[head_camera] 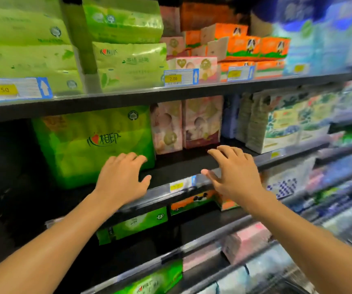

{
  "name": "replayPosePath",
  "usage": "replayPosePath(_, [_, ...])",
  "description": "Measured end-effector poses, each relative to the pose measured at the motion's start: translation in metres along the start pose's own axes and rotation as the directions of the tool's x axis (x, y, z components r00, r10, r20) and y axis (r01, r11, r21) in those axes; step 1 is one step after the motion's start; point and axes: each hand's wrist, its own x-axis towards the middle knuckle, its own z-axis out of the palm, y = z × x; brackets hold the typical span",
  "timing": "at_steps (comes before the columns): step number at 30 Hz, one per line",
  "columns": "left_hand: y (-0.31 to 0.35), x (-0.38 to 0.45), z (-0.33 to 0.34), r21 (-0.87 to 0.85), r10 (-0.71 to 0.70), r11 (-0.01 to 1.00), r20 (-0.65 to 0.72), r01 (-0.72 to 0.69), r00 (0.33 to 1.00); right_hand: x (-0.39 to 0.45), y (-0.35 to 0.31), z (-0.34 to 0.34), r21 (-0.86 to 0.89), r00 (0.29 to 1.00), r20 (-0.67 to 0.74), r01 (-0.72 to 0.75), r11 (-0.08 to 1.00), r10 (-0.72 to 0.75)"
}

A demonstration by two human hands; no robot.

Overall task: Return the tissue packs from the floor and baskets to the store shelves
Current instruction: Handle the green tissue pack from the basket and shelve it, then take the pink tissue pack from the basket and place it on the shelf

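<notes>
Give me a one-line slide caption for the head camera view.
Both empty hands, left hand and right hand, reach toward the middle shelf beside a large green tissue pack.

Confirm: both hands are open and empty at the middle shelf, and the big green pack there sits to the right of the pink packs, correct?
Not quite. The head view shows the big green pack left of the pink packs. Both hands, left and right, are open and empty.
</notes>
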Motion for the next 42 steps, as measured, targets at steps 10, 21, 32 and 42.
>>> replayPosePath(10, [0.134, -0.005, 0.042, -0.169, 0.323, 0.932, -0.021, -0.322, 0.946, -0.139, 0.078, -0.047, -0.222, 0.961, 0.052, -0.254, 0.941, 0.272])
replayPosePath(21, [0.292, 0.001, 0.102, -0.223, 0.554, 0.818, 0.052, -0.531, 0.831, -0.269, 0.189, -0.039, -0.339, 0.789, 0.182, -0.510, 0.790, 0.587])
replayPosePath(32, [0.452, -0.021, 0.230, -0.321, 0.685, 0.726, 0.274, -0.608, 0.675, -0.389, 0.287, 0.076, -0.306, 0.559, 0.448, -0.637, 0.707, 0.697])
replayPosePath(42, [0.535, -0.118, 0.434, -0.385, 0.729, 0.651, 0.559, -0.655, 0.396, -0.538, 0.279, 0.241, -0.343, 0.195, 0.691, -0.760, 0.553, 0.696])
